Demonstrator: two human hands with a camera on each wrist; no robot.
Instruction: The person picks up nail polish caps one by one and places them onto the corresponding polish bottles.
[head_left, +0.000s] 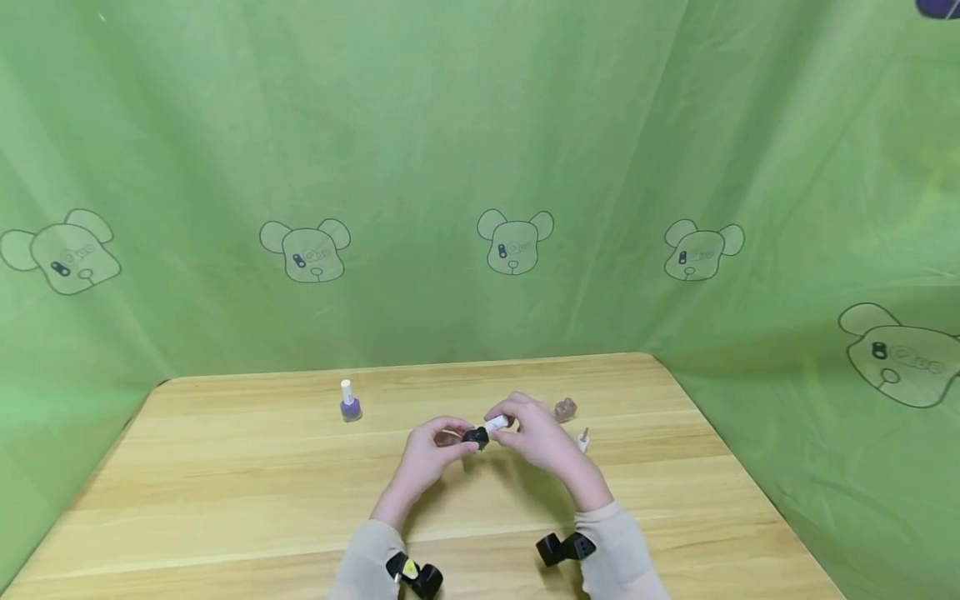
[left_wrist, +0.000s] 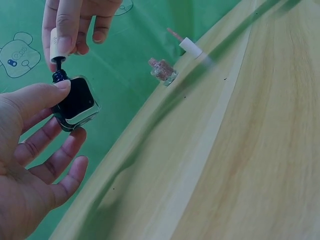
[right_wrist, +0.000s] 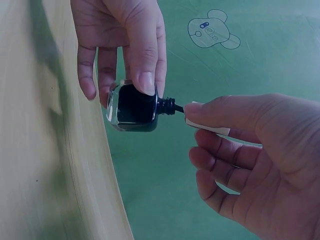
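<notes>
My left hand (head_left: 429,457) pinches a square glass bottle of black nail polish (left_wrist: 76,102) between thumb and fingers, tilted above the table. The right hand (head_left: 534,433) holds the white brush cap (head_left: 497,423) of that bottle between thumb and fingertips. In the right wrist view a short dark stretch of brush stem shows between the cap and the threaded bottle neck (right_wrist: 166,106); the brush's end is hidden inside the neck. Beyond the right hand stands an uncapped pink glitter nail polish bottle (left_wrist: 163,71), and close by its white cap (left_wrist: 191,47) stands with the brush pointing up.
A purple nail polish bottle (head_left: 350,408) with its white cap on stands at the back left of the wooden table (head_left: 225,492). A green curtain (head_left: 420,150) with printed bear heads hangs behind the table and along both sides.
</notes>
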